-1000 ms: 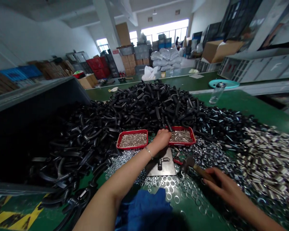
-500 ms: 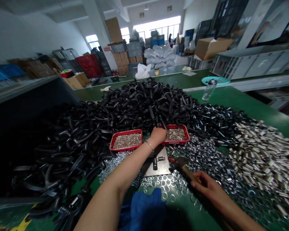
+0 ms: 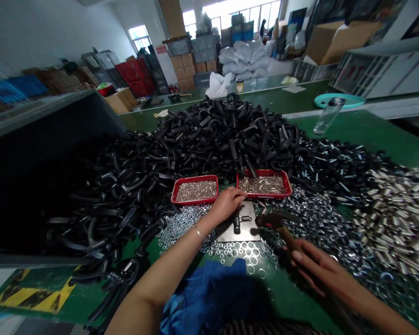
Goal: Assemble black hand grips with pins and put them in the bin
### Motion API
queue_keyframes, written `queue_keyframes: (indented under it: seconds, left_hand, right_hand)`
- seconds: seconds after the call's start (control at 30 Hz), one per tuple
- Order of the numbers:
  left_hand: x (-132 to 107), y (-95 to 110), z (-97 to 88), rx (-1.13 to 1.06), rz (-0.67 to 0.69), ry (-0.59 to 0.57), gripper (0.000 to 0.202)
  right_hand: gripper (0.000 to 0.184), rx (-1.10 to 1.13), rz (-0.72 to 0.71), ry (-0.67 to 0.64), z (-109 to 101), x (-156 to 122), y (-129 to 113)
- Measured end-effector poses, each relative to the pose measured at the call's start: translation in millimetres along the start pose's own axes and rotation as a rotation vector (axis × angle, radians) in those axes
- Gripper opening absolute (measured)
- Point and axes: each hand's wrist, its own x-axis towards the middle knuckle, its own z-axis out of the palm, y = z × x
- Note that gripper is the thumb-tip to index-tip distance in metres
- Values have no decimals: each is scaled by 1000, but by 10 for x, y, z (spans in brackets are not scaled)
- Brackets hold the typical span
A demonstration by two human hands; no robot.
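My left hand [image 3: 229, 203], a bracelet on its wrist, is at the front left corner of the right red tray [image 3: 289, 190] of small metal pins. Its fingertips are pressed together; whatever they hold is too small to make out. Below it, a black cylindrical part [image 3: 236, 225] lies on a steel plate [image 3: 226, 232] beside a small metal spring [image 3: 246, 218]. My right hand [image 3: 314, 263] is wrapped round the wooden handle of a hammer [image 3: 277, 222], whose head is raised just right of the plate.
A second red tray [image 3: 195, 202] holds small metal bits. Black curved handles [image 3: 216, 135] are heaped behind and left. Metal rings [image 3: 254, 256], nuts [image 3: 181, 228] and silver sleeves [image 3: 398, 214] cover the green table. A glass bottle [image 3: 328, 118] stands at the back right.
My left hand has come back from the right red tray toward the steel plate. The hammer in my right hand has lifted and turned slightly. The whole view has tilted down.
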Motion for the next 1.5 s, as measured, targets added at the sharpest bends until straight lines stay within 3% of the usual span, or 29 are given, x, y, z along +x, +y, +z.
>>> queue_keyframes:
  seconds: [0.1,0.2,0.37,0.6,0.93,1.13,1.2,1.27,1.33,1.43,1.5]
  left_hand:
    - [-351,-108,-64,-71,-102,-39,11]
    - [-473,-197,-23,30,-117,-12,10]
    - [-445,-256,74,210,-129,-46,14]
    - [-444,-147,26,339,-70,-104,17]
    - [-451,-198,24,336,-26,-132,20]
    - [-418,-120,-17,489,200,-220,22]
    - [-469,-102,-43,485,189,-210,39]
    - [-566,-107,-56,456,125,-174,80]
    - [-678,-131,-46,413,62,-160,104]
    - [-786,-177,-3,353,4,-170,105]
    - [-801,-205,20,329,-19,-171,104]
  right_hand:
    - [45,22,36,35,16,69,92]
    - [47,68,53,26,114,185,91]
    - [47,20,59,-11,215,334,-24]
    - [48,-37,52,-9,159,405,-26]
    - [46,-128,-23,-22,163,479,-221]
    - [49,-220,-70,9,137,512,-218]
    - [47,-321,-133,25,98,496,-254]
    - [43,-435,-223,49,77,457,-337]
    - [43,-534,-336,85,94,426,-437]
    - [42,-674,-435,59,169,484,-504]
    - [40,-746,-390,-10,197,603,-456]
